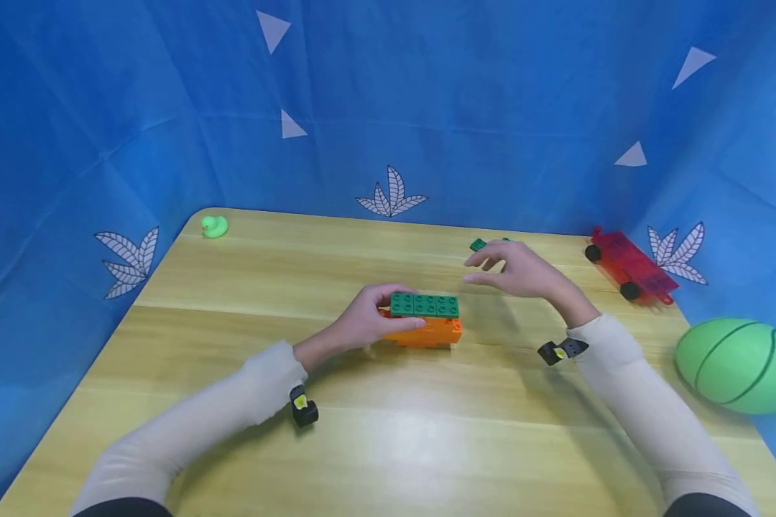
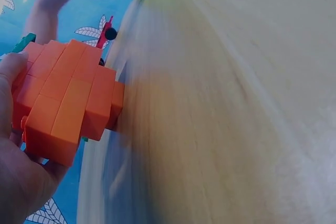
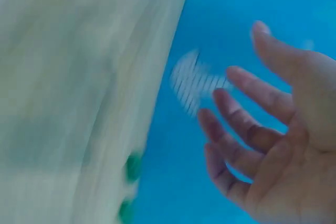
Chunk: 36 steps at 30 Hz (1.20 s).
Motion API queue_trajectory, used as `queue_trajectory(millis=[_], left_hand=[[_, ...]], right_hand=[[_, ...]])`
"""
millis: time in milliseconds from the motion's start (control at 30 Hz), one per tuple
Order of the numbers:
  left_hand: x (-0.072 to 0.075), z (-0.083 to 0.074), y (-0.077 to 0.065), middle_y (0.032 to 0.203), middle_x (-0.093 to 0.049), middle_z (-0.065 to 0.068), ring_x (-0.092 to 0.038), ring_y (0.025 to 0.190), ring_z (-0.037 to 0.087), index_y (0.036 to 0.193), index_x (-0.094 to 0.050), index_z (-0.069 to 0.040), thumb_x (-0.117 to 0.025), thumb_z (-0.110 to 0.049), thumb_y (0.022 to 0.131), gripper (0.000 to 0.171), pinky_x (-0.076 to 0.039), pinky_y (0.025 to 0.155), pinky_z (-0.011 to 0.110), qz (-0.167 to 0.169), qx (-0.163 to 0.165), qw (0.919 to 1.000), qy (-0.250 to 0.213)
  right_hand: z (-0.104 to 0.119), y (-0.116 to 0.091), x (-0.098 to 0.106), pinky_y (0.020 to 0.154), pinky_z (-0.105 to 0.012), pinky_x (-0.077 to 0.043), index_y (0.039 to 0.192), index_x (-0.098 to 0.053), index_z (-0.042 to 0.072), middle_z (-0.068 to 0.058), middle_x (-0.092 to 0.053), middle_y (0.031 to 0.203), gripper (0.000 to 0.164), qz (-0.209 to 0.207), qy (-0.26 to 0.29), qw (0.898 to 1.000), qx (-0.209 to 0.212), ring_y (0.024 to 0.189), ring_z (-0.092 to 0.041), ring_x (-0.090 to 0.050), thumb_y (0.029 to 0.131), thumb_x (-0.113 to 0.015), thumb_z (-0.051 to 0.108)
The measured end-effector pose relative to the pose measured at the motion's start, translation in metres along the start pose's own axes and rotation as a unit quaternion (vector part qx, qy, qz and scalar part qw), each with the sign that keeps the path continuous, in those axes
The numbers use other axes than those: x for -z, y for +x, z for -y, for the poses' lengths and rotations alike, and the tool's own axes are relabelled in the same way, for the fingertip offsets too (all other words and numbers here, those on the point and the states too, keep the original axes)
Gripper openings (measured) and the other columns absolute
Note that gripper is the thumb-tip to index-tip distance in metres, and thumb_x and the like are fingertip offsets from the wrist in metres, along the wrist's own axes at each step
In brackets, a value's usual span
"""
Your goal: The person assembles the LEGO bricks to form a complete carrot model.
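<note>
An orange block build (image 1: 430, 332) topped with green bricks (image 1: 425, 304) stands near the middle of the table. My left hand (image 1: 371, 316) grips its left end, thumb along the near side and fingers round the back. In the left wrist view the stepped orange side (image 2: 68, 87) of the build shows, with the thumb and palm at its edge. My right hand (image 1: 514, 269) is in the air to the right of the build, holding nothing, its fingers spread and loosely bent in the right wrist view. Just beyond it lie small green bricks (image 1: 478, 245), partly hidden by the hand.
A red toy car (image 1: 630, 266) with black wheels sits at the back right corner. A green ball (image 1: 740, 366) with dark lines is at the right edge. A small green duck (image 1: 215, 227) stands at the back left. Blue cloth (image 1: 388, 86) hangs round the wooden table (image 1: 388, 459).
</note>
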<state>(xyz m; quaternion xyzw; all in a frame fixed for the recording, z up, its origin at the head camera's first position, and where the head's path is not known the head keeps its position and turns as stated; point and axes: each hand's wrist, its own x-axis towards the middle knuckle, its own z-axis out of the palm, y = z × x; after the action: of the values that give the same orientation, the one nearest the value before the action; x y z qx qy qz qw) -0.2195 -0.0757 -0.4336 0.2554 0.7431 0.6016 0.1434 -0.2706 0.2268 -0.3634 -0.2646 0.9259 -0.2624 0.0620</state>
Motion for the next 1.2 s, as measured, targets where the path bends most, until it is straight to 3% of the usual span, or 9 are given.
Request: queue_trajectory(millis=[167, 267, 367, 467, 700, 867, 967, 1067, 1200], left_hand=[[0.0, 0.0, -0.002, 0.109, -0.073, 0.01, -0.064, 0.081, 0.018, 0.134, -0.064, -0.014, -0.078, -0.019, 0.092, 0.045, -0.052, 0.062, 0.022, 0.004, 0.009, 0.9999, -0.002], [0.001, 0.0, -0.003, 0.111, -0.073, 0.011, -0.065, 0.081, 0.018, 0.134, -0.064, -0.014, -0.077, -0.017, 0.093, 0.044, -0.053, 0.062, 0.022, 0.006, 0.005, 0.9999, -0.009], [0.0, 0.0, -0.002, 0.111, -0.073, 0.011, -0.064, 0.079, 0.018, 0.135, -0.064, -0.014, -0.077, -0.016, 0.093, 0.044, -0.052, 0.061, 0.022, 0.009, 0.003, 0.9999, -0.012], [-0.001, 0.0, 0.0, 0.11, -0.073, 0.01, -0.062, 0.077, 0.017, 0.134, -0.064, -0.015, -0.078, -0.017, 0.092, 0.043, -0.051, 0.06, 0.022, 0.015, 0.001, 0.9998, -0.01], [0.001, 0.0, -0.001, 0.11, -0.072, 0.008, -0.062, 0.077, 0.018, 0.131, -0.066, -0.018, -0.08, -0.019, 0.091, 0.043, -0.052, 0.061, 0.023, 0.014, 0.007, 0.9999, -0.002], [0.003, -0.003, -0.002, 0.126, -0.068, 0.004, -0.067, 0.09, 0.02, 0.136, -0.063, -0.021, -0.08, -0.021, 0.091, 0.048, -0.057, 0.068, 0.027, 0.017, -0.008, 0.9998, 0.001], [0.004, -0.005, -0.003, 0.131, -0.066, -0.001, -0.06, 0.073, 0.02, 0.138, -0.062, -0.019, -0.079, -0.023, 0.092, 0.049, -0.05, 0.062, 0.024, 0.011, -0.031, 0.9994, 0.014], [0.003, -0.01, -0.002, 0.132, -0.067, -0.003, -0.054, 0.067, 0.018, 0.136, -0.065, -0.016, -0.076, -0.025, 0.094, 0.044, -0.046, 0.059, 0.023, 0.0, -0.065, 0.9971, 0.038], [0.0, -0.015, 0.002, 0.129, -0.071, -0.002, -0.067, 0.094, 0.011, 0.13, -0.07, -0.015, -0.074, -0.025, 0.096, 0.036, -0.058, 0.078, 0.025, -0.005, -0.133, 0.987, 0.091]], right_hand=[[-0.061, 0.009, 0.018, 0.097, -0.06, -0.052, 0.135, -0.065, 0.002, -0.027, -0.063, 0.136, 0.046, -0.004, -0.048, 0.991, -0.122, 0.115, -0.045, -0.064, 0.102, -0.064, 0.035], [-0.086, 0.019, 0.022, 0.104, -0.066, -0.045, 0.142, -0.057, -0.001, -0.035, -0.054, 0.141, 0.05, 0.007, -0.082, 0.983, -0.164, 0.127, -0.052, -0.054, 0.102, -0.063, 0.029], [-0.103, 0.029, 0.021, 0.11, -0.069, -0.037, 0.149, -0.048, -0.002, -0.037, -0.043, 0.149, 0.056, 0.016, -0.093, 0.978, -0.185, 0.136, -0.056, -0.039, 0.102, -0.063, 0.023], [-0.116, 0.038, 0.017, 0.11, -0.066, -0.039, 0.153, -0.042, -0.002, -0.036, -0.038, 0.155, 0.06, 0.019, -0.082, 0.976, -0.2, 0.129, -0.055, -0.043, 0.102, -0.062, 0.023], [-0.131, 0.052, 0.002, 0.108, -0.062, -0.045, 0.144, -0.054, -0.004, -0.033, -0.053, 0.145, 0.051, 0.007, -0.09, 0.976, -0.198, 0.132, -0.05, -0.052, 0.103, -0.062, 0.025], [-0.1, 0.039, 0.011, 0.099, -0.062, -0.05, 0.138, -0.061, -0.001, -0.031, -0.062, 0.136, 0.048, 0.015, -0.066, 0.986, -0.153, 0.122, -0.048, -0.06, 0.102, -0.065, 0.029], [-0.061, 0.024, 0.013, 0.095, -0.056, -0.056, 0.136, -0.064, 0.001, -0.026, -0.068, 0.13, 0.045, 0.012, -0.023, 0.997, -0.073, 0.114, -0.042, -0.067, 0.1, -0.068, 0.028], [-0.019, 0.005, 0.009, 0.089, -0.046, -0.061, 0.129, -0.069, 0.004, -0.017, -0.072, 0.122, 0.038, 0.016, 0.028, 0.999, 0.025, 0.105, -0.031, -0.07, 0.096, -0.074, 0.021], [0.024, -0.018, 0.001, 0.08, -0.032, -0.063, 0.12, -0.074, 0.009, -0.006, -0.074, 0.115, 0.032, 0.018, 0.069, 0.991, 0.113, 0.098, -0.016, -0.067, 0.089, -0.08, 0.014]])
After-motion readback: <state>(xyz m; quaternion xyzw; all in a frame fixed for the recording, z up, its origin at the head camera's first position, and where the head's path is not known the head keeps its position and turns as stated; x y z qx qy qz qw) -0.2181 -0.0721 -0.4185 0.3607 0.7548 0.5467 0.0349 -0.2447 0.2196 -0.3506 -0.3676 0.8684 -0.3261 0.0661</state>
